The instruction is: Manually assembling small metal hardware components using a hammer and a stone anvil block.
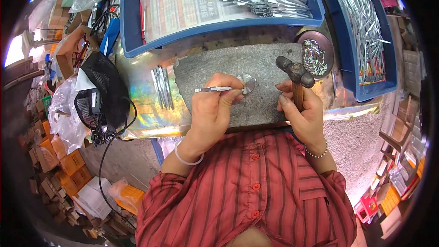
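My left hand [214, 103] pinches a slim silver metal strip [212, 89], held level. The strip's right end meets a small round metal disc [248, 83] on a grey stone slab [267, 107]. My left fingertips are beside the disc and hide part of it. My right hand [304, 114] is wrapped round the wooden handle [298, 96] of a hammer. Its dark hammer head [296, 70] is raised over the slab's right side, apart from the disc. Left of the slab lie several slim pointed metal strips [162, 88] side by side.
A round bowl [330, 54] of tiny metal pins sits beyond the hammer. Blue trays [192, 33] holding many metal strips stand at the back and at the right [390, 71]. A black mesh bag [107, 87] with a cable lies at the left table edge.
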The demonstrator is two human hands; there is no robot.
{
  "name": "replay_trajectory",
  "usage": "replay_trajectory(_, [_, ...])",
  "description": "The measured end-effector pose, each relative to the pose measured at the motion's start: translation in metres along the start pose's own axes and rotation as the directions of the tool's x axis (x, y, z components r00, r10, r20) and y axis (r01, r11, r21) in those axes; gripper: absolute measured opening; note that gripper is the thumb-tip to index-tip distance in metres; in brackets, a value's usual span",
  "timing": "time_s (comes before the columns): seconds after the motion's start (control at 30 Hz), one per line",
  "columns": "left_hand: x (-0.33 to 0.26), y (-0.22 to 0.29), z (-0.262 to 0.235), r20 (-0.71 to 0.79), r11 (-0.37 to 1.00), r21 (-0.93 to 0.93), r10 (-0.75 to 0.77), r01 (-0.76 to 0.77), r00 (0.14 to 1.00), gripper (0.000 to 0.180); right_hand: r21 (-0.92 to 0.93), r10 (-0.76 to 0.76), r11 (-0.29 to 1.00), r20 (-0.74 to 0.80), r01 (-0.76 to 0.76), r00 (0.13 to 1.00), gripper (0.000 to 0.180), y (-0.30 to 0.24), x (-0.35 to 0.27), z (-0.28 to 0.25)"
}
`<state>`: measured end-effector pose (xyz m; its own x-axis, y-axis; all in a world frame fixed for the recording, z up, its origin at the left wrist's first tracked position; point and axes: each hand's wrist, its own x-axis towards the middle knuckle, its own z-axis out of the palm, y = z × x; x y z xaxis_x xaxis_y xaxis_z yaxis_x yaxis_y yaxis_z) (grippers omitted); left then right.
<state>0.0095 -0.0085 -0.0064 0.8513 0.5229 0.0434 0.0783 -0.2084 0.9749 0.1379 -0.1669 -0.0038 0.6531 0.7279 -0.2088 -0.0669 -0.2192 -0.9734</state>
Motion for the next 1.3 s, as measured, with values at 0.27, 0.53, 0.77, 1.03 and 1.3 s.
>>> replay_trajectory(0.27, [0.002,0.003,0.002,-0.043,0.995,0.084,0.053,-0.049,0.998,0.009,-0.019,-0.023,1.000,0.004,0.023,1.000,0.020,0.000,0.001,0.000])
replay_trajectory(0.53, [0.007,0.010,-0.002,-0.016,0.995,-0.016,-0.095,0.095,0.995,0.007,-0.099,-0.059,0.993,0.004,0.059,0.998,0.020,0.005,0.000,-0.002])
replay_trajectory(0.77, [0.008,0.007,0.001,-0.046,0.995,-0.052,-0.088,0.086,0.995,0.008,-0.074,-0.044,0.996,0.011,0.045,0.999,0.019,0.006,0.000,-0.004])
replay_trajectory(1.03, [0.007,0.010,0.003,-0.018,0.984,0.176,0.033,-0.029,0.999,0.005,-0.080,-0.054,0.995,0.022,0.056,0.998,0.019,0.004,0.001,-0.005])
replay_trajectory(1.3, [0.007,0.016,0.004,-0.015,0.975,0.222,0.015,-0.012,1.000,0.004,-0.113,-0.030,0.993,0.067,0.038,0.997,0.021,0.003,0.000,-0.007])
